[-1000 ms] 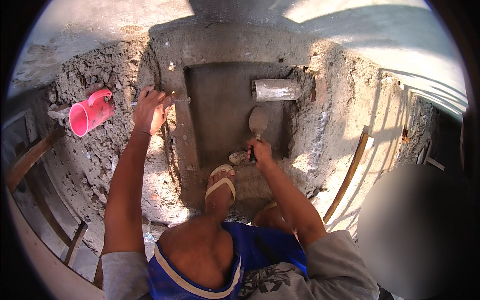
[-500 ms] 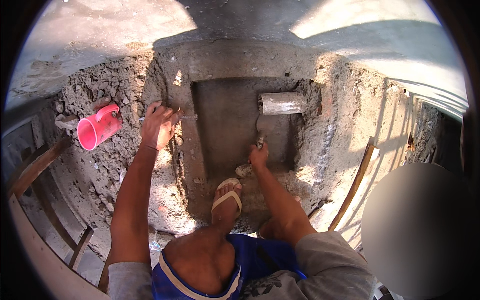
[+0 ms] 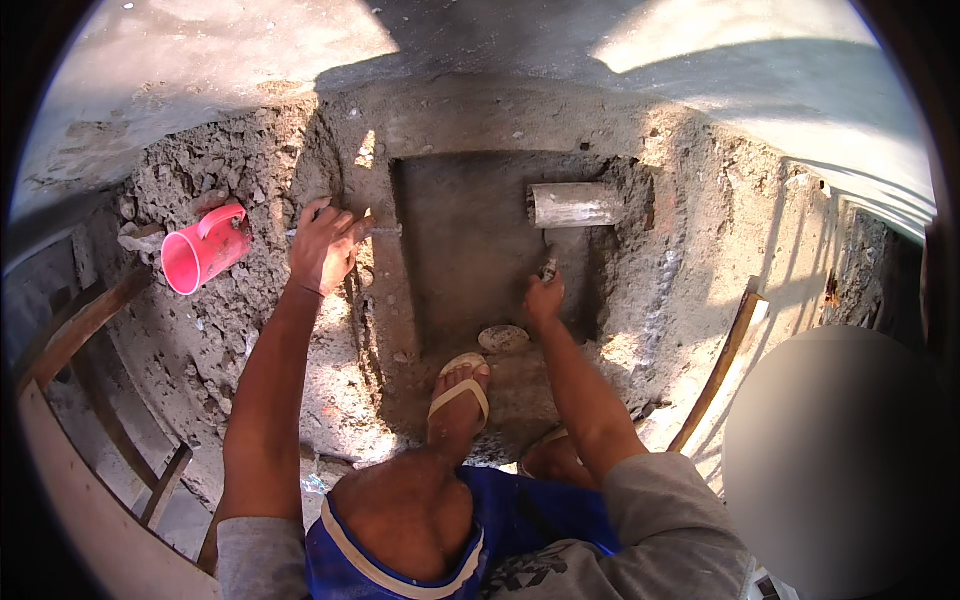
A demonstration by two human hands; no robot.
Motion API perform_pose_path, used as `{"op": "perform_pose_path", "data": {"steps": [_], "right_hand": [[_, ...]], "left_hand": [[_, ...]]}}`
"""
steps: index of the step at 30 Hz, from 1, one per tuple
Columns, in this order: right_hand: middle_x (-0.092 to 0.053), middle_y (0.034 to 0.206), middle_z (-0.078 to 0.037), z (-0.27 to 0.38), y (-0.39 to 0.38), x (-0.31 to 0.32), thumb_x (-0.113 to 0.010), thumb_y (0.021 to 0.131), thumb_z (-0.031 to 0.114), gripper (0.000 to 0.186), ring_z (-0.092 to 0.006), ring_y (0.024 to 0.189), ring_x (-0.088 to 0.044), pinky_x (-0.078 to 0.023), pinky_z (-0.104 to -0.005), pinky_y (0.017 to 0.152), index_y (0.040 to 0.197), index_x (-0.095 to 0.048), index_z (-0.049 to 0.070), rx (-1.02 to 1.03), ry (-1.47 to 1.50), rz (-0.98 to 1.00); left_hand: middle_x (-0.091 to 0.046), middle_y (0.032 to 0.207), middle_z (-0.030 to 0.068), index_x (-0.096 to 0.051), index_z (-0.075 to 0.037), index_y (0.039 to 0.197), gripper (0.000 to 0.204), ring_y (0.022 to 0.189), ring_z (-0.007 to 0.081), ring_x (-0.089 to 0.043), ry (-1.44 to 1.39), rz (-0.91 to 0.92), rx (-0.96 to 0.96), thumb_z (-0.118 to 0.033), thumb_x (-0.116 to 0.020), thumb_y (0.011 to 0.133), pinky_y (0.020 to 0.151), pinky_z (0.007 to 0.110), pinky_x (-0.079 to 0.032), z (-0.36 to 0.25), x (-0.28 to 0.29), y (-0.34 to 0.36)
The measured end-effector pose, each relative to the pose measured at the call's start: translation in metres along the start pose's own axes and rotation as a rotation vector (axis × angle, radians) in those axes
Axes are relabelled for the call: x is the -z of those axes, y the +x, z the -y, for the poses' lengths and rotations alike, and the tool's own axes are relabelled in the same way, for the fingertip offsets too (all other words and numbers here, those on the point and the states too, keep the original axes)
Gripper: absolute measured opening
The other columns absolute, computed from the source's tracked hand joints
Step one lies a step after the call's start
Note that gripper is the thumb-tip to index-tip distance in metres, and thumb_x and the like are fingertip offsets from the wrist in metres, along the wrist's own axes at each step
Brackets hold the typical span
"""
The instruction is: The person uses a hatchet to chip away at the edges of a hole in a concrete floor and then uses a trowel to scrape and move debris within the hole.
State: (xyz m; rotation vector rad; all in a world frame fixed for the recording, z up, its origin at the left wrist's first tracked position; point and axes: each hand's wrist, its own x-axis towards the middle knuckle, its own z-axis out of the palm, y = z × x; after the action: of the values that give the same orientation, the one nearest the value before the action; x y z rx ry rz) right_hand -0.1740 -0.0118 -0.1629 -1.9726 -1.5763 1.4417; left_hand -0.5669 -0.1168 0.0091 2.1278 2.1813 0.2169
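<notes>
My right hand (image 3: 545, 297) grips the handle of a trowel (image 3: 549, 268) inside a square, smooth-walled pit (image 3: 408, 300). The trowel's blade is hard to make out against the wet mortar, just below a pale pipe (image 3: 575, 205) that juts in from the pit's right wall. My left hand (image 3: 326, 248) rests on the left rim with its fingers curled. A thin strip shows to its right, but I cannot tell what the fingers hold. Near the pit's front edge lies a pale round disc (image 3: 503, 338), close to my sandalled foot (image 3: 460, 392).
A pink mug (image 3: 207, 250) lies tilted on rough rubble to the left. Wooden bars (image 3: 90, 325) stand at the far left. A wooden stick (image 3: 718, 370) leans on the right. A concrete wall (image 3: 480, 45) rises behind the pit.
My right hand has moved right and slightly farther away with the trowel, closer below the pipe. More of the round disc now shows. My left hand stays at the left rim.
</notes>
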Motion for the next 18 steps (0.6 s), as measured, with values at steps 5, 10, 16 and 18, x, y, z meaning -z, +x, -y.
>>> {"op": "perform_pose_path", "data": {"steps": [5, 10, 16, 18], "right_hand": [[-0.063, 0.077, -0.012, 0.025, 0.029, 0.017, -0.066, 0.087, 0.01, 0.034, -0.0151, 0.049, -0.055, -0.044, -0.0311, 0.04, 0.118, -0.059, -0.002, -0.237, -0.028, 0.123], [-0.064, 0.074, -0.011, 0.05, -0.03, 0.027, -0.069, 0.086, 0.014, 0.044, -0.021, 0.053, -0.059, -0.048, -0.0364, 0.049, 0.127, -0.058, -0.001, -0.144, -0.167, 0.457], [-0.07, 0.093, -0.026, 0.206, -0.033, 0.126, -0.067, 0.086, 0.02, 0.034, -0.0449, 0.083, -0.069, -0.057, -0.0513, 0.073, 0.117, -0.063, 0.006, 0.511, -0.91, 0.265], [-0.07, 0.091, -0.025, 0.235, -0.019, 0.142, -0.063, 0.088, 0.019, 0.028, -0.0437, 0.083, -0.07, -0.057, -0.0515, 0.072, 0.113, -0.064, 0.006, 0.605, -1.048, 0.168]], "left_hand": [[-0.067, 0.088, 0.0017, -0.076, -0.016, 0.104, 0.026, 0.091, 0.0209, -0.062, -0.039, -0.023, -0.038, -0.009, -0.07, 0.078, 0.105, 0.044, -0.044, -0.014, -0.009, 0.017], [-0.07, 0.091, 0.0048, -0.077, -0.011, 0.099, 0.022, 0.092, 0.022, -0.062, -0.06, -0.034, -0.032, -0.011, -0.073, 0.078, 0.106, 0.044, -0.044, -0.001, -0.017, 0.005], [-0.068, 0.104, -0.0027, -0.074, -0.022, 0.115, 0.033, 0.109, 0.0237, -0.057, -0.013, 0.047, 0.021, -0.015, -0.072, 0.083, 0.106, 0.037, -0.045, -0.001, -0.02, -0.001], [-0.067, 0.101, -0.0029, -0.074, -0.022, 0.115, 0.033, 0.108, 0.0238, -0.057, -0.039, 0.053, 0.087, -0.017, -0.072, 0.082, 0.106, 0.037, -0.045, 0.001, -0.025, -0.004]]}}
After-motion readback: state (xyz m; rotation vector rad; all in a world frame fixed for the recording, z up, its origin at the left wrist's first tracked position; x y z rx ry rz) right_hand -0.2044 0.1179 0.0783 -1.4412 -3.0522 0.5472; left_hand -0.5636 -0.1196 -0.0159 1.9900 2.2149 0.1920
